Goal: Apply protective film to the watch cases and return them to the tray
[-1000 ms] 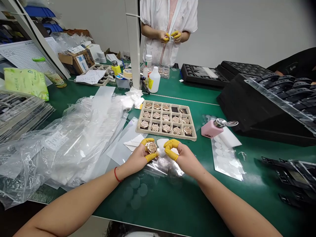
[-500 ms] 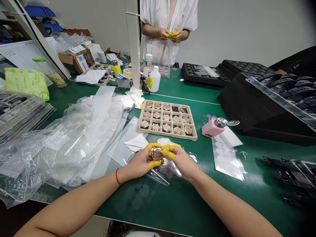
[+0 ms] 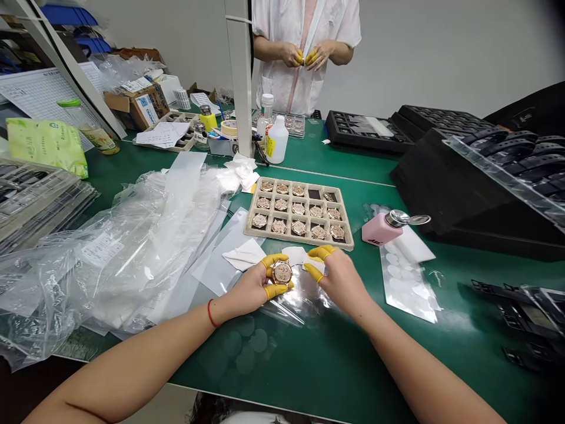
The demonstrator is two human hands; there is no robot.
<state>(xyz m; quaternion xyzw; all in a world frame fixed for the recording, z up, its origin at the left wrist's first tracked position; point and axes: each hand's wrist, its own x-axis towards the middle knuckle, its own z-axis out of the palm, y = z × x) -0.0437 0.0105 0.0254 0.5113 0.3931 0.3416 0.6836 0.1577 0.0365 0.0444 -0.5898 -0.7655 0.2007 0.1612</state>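
My left hand (image 3: 260,282), with yellow finger cots on, grips a round rose-gold watch head (image 3: 282,272) by its edge. The engraved face of the watch head is turned up towards me. To the right, apart from it, my right hand (image 3: 333,274) has its cotted thumb and forefinger spread, with nothing visible between them. Beneath both hands lie clear plastic film (image 3: 293,309) and a white cloth (image 3: 245,254). Just beyond is a beige compartment tray (image 3: 300,240) holding several similar watch heads.
A pink pump bottle (image 3: 379,228) and a sheet of round clear stickers (image 3: 404,282) sit to the right. Crumpled plastic bags (image 3: 132,253) cover the left side. Black trays (image 3: 366,138) stand at the far right. Across the table, a person's hands (image 3: 304,56) hold a small item.
My right hand has come away from the watch head, moving right and slightly up, and its fingers have spread. My left hand keeps the watch head in nearly the same place.
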